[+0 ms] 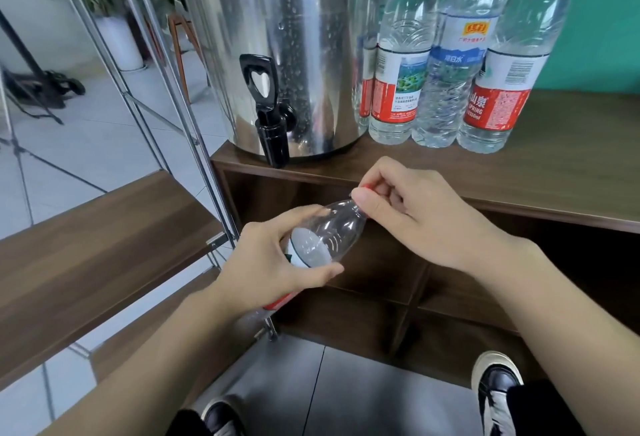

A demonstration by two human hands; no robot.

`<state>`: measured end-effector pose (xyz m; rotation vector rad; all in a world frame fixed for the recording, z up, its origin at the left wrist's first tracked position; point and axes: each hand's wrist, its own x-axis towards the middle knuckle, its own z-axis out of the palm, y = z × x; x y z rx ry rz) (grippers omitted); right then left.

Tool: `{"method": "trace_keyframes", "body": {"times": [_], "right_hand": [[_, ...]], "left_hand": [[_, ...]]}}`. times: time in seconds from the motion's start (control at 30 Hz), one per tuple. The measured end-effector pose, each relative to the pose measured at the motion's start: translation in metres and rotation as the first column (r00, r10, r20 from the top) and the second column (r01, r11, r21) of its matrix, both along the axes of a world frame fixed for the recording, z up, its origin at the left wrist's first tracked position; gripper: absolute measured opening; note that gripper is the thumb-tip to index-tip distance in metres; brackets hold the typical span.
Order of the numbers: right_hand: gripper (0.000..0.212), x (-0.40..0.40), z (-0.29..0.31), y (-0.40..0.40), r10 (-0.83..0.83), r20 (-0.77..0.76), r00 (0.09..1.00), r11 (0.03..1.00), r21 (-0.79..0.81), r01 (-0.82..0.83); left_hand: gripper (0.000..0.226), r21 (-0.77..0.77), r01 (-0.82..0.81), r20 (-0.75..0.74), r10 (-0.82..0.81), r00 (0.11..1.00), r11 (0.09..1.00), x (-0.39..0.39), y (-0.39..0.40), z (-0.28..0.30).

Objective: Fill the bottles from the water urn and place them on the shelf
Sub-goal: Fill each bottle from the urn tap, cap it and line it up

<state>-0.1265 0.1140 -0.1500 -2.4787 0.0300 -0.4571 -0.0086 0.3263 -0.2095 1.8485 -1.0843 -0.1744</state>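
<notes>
Brown wood-grain board is being used for the cabinet top [571,158], on which the largest item, the steel water urn [277,37], is being supported at the left end. Water droplets are being shown on the urn's wall. To the left of the cabinet, a shelf [86,255] of the same brown board is being carried in a metal frame. Beside the urn, on its right, a group of full bottles [446,65] is being kept upright, touching one another, with red-and-white and blue labels. The black tap [270,110] is being presented at the urn's lower front, overhanging the cabinet edge.

Below and in front of the tap, the empty bottle [325,231] is being held tilted, neck pointing up and to the right, well clear of the spout. Its body is being gripped firmly by the left hand [273,262], fingers and thumb wrapped round the label area. Its red cap [369,187] is being pinched narrowly between the thumb and fingers of the right hand [415,214]. Whether the cap is tight or loosened cannot be told.
</notes>
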Motion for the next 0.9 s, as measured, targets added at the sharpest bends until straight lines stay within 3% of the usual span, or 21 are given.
{"method": "trace_keyframes", "body": {"times": [0.1,0.2,0.33,0.4,0.73,0.9], "right_hand": [[0.036,0.001,-0.004,0.001,-0.051,-0.002,0.999,0.995,0.085,0.051],[0.033,-0.002,-0.004,0.001,-0.018,-0.003,1.000,0.995,0.097,0.018],[0.014,-0.008,-0.004,-0.004,0.105,0.005,0.994,0.994,0.037,-0.105],[0.017,-0.011,-0.004,-0.008,0.170,0.012,0.985,0.985,0.037,-0.170],[0.032,-0.018,0.006,-0.010,0.267,0.079,0.960,0.951,0.140,-0.276],[0.033,-0.017,0.010,-0.011,0.289,0.065,0.955,0.950,0.103,-0.295]], "left_hand": [[0.070,0.019,-0.182,0.369,0.163,0.915,0.983,-0.005,0.000,-0.010],[0.071,-0.002,-0.251,0.457,0.224,0.861,0.968,-0.006,0.000,-0.010],[0.071,0.000,-0.068,0.179,0.067,0.982,0.998,-0.005,0.004,-0.009],[0.071,0.021,-0.040,0.051,0.039,0.998,0.999,-0.006,0.006,-0.007],[0.071,0.077,0.011,-0.113,-0.003,0.994,0.997,-0.015,0.006,-0.004],[0.050,0.106,0.066,-0.225,-0.041,0.973,0.992,-0.014,0.006,-0.002]]}}
